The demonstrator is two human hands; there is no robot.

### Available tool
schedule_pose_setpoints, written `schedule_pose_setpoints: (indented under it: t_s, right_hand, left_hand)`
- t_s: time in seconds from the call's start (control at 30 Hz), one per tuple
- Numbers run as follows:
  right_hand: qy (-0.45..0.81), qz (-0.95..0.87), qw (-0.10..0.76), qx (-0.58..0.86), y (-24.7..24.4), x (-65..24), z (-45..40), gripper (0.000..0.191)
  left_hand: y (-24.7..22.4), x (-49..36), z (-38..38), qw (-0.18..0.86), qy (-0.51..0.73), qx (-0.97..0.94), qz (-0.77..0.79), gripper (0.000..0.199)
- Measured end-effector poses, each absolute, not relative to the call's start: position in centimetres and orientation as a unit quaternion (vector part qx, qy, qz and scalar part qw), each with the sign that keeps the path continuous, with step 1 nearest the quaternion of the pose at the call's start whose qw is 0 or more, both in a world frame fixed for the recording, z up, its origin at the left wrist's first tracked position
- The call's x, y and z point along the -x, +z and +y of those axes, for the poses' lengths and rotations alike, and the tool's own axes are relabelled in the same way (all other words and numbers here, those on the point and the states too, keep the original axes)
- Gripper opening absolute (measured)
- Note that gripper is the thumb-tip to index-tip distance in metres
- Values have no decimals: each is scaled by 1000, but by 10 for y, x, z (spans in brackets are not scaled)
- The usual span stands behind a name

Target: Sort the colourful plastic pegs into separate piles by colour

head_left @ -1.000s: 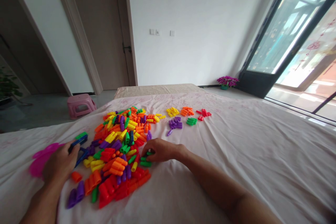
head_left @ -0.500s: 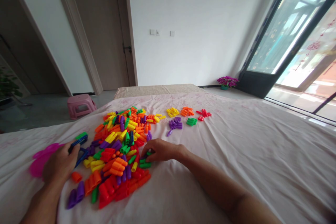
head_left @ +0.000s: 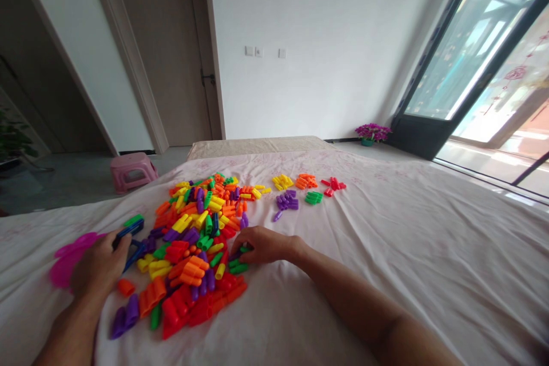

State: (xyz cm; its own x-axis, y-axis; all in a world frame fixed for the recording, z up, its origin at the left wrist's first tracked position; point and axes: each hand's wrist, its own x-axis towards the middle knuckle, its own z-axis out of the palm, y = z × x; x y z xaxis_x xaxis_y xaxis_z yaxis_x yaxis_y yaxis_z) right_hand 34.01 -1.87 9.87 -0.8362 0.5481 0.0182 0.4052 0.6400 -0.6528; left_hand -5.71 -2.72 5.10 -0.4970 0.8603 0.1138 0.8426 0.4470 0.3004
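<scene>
A large mixed pile of plastic pieces (head_left: 193, 223) in red, orange, yellow, green and purple lies on the pale cloth. At its left edge, my left hand (head_left: 100, 260) is closed round a dark blue piece (head_left: 131, 230). Beneath that hand is a flat pink item (head_left: 64, 263), partly covered. On the pile's right edge, my right hand (head_left: 257, 245) is closed, its fingertips down on green pieces (head_left: 238, 266). What its fingers grip is mostly hidden. Farther off lie small groups of yellow (head_left: 282, 182), orange (head_left: 306, 181), red (head_left: 333, 186), green (head_left: 314, 198) and purple (head_left: 287, 201) pieces.
The wrinkled cloth (head_left: 386, 229) spreads over the surface. Beyond its left edge stands a pink stool (head_left: 134, 171) on the floor. Purple flowers in a green pot (head_left: 372, 134) stand by the glass door at the back right.
</scene>
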Motion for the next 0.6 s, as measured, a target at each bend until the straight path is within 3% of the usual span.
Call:
schedule_pose_setpoints:
  t_s: [0.6]
  right_hand:
    - [293,-909,149,256,86,-336,-19,28]
  left_hand:
    - [55,53,-28,34,153,-495,855,69]
